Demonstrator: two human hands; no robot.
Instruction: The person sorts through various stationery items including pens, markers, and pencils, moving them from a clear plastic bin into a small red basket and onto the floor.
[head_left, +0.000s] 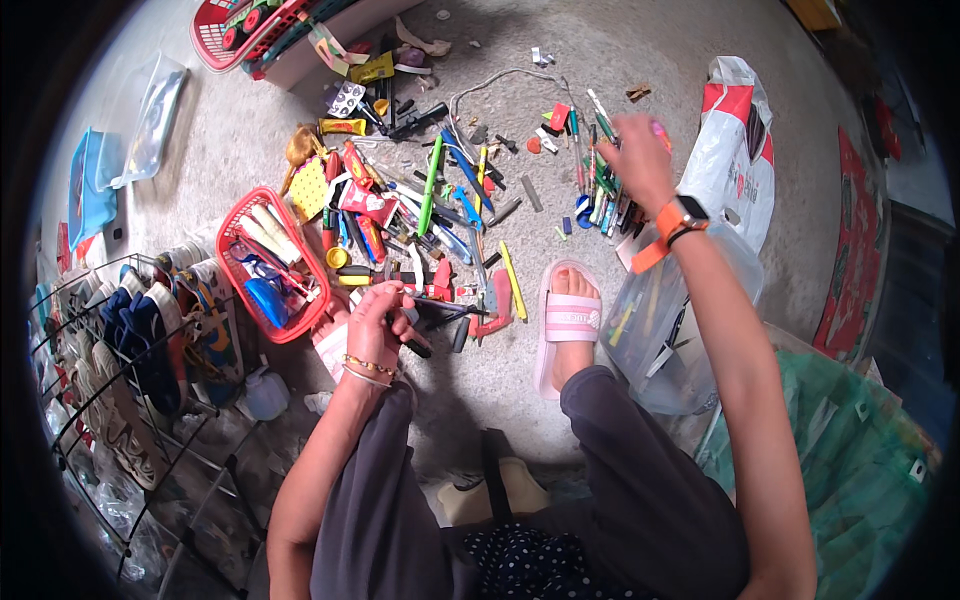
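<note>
My left hand (380, 315) is at the near side of a large pile of pens and small items, fingers curled round a thin dark pen-like stick (450, 304). My right hand (641, 154), with an orange-banded watch at the wrist, is over a smaller heap of pens (611, 210) on the right; whether it holds one cannot be made out. In the large pile lie a green pen (431, 186), a blue pen (469, 169) and a yellow stick (513, 280). The red plastic basket (322, 319) beside my left hand holds white tubes and a blue item.
A clear plastic bin (637, 352) with a few items stands near my right foot. Beyond it lies a white and red plastic bag (739, 172). A wire shoe rack (142, 360) is at the left. Blue (91, 187) and clear trays (154, 120) are farther left.
</note>
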